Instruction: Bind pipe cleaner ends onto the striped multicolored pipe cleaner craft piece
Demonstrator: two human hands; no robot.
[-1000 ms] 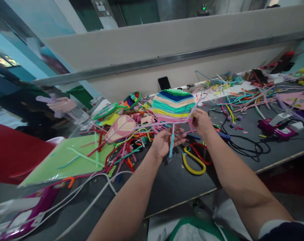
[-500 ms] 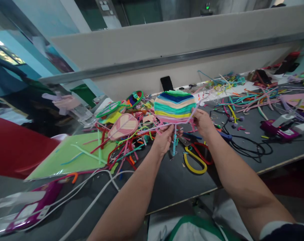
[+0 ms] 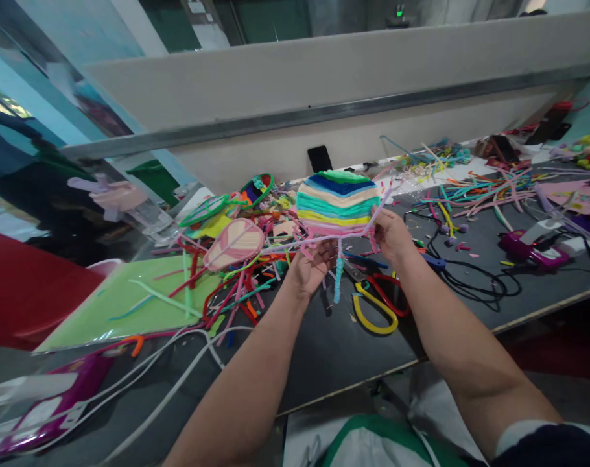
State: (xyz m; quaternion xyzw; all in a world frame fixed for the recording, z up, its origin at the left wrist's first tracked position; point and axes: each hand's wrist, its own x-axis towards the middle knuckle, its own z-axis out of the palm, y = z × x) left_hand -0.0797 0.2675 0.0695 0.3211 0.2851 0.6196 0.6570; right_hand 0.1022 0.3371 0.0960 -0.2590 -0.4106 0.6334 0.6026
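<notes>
A striped pipe-cleaner piece (image 3: 337, 201), banded green, blue, cream, teal, yellow and pink, is held up over the dark worktable (image 3: 334, 350). My left hand (image 3: 310, 267) pinches its lower edge, fingers closed on the pink rim. My right hand (image 3: 391, 235) grips the right edge, where a long pink pipe cleaner (image 3: 295, 242) runs across towards the left. A light blue twisted stem (image 3: 338, 280) hangs below the piece between my hands.
Loose pipe cleaners (image 3: 231, 285) lie heaped at the left with a green sheet (image 3: 124, 301). Yellow and red scissor handles (image 3: 375, 308) lie below my hands. Purple glue guns (image 3: 533, 250) (image 3: 47, 405), black and white cables and a phone (image 3: 319, 159) are around.
My left hand rose from open-palmed below the piece to a pinch on its lower edge. The right hand kept its hold; the piece stayed about where it was.
</notes>
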